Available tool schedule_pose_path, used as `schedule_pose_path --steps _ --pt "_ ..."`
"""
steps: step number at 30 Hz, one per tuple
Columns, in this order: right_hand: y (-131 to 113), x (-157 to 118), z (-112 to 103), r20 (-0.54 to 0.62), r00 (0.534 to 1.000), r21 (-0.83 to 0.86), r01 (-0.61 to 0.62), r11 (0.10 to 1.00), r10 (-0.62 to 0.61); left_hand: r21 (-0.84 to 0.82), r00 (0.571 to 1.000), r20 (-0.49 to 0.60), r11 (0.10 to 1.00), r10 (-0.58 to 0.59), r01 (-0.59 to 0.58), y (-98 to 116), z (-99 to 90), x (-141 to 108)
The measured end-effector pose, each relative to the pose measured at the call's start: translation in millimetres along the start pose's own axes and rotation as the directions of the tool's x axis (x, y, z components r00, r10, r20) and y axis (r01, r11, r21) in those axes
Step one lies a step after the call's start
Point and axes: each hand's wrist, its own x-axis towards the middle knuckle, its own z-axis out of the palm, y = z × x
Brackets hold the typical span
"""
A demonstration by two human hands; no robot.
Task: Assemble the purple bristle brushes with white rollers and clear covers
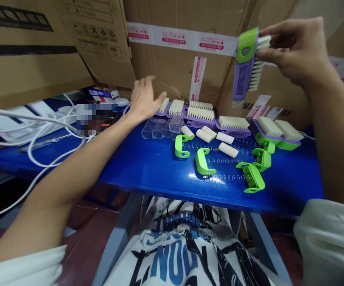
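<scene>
Brush (246, 65): purple-green, held up at 1 o'clock, pinched by right hand (297, 49) at bristles.
Feel: probably light, stiff plastic; best gripped on body sides.
Left hand (144, 99): spread, over brush row (201, 111) on table (160, 171).

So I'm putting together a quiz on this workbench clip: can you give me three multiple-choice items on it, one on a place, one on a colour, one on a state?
1. Where is the left hand?
A. over the left end of the brush row
B. under the table
C. on the white cables

2. What colour are the loose clips on the blue table?
A. red
B. green
C. black

3. How is the assembled brush?
A. lying flat on the table
B. held in the air by the right hand
C. inside a box

Answers: 1 A, its fingers reach the leftmost brush heads. 2 B, all are bright green. 3 B, the fingers grip its bristle side above the table.
</scene>
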Motion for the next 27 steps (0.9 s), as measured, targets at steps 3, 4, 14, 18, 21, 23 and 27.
schedule_pose_path --steps 3,4,14,18,21,23,27 --pt "-47.4 -6.0 14.6 0.084 0.991 -0.047 0.111 0.993 -0.107 -0.239 0.955 -0.026 0.926 0.294 -0.292 40.9 -12.7 -15.4" --pt "-65.3 -8.3 22.7 0.182 0.974 -0.103 0.155 0.982 -0.135 -0.274 0.936 -0.023 0.898 0.352 -0.345 55.7 -17.1 -23.4" --pt "-144.3 -46.5 84.2 0.327 0.934 -0.071 0.176 0.982 -0.144 -0.160 0.846 -0.107 0.830 0.523 -0.534 86.7 -33.3 -46.3" --pt "-132.4 -63.4 78.7 0.453 0.883 -0.073 0.174 0.982 -0.123 -0.332 0.869 -0.178 0.803 0.462 -0.495 85.4 -21.1 -42.8" --pt "-130.6 -76.9 73.0 0.513 0.858 -0.200 0.138 0.970 -0.016 -0.311 0.894 -0.088 0.841 0.439 -0.443 96.5 -15.9 -55.9" --pt "-131.4 -85.3 72.5 0.488 0.872 -0.270 0.113 0.956 0.034 -0.293 0.894 -0.061 0.848 0.445 -0.442 104.1 -15.5 -67.8" --pt "-127.8 -97.7 81.6 0.429 0.903 -0.308 0.154 0.939 -0.007 -0.253 0.904 -0.077 0.869 0.420 -0.425 108.2 -15.7 -80.3"
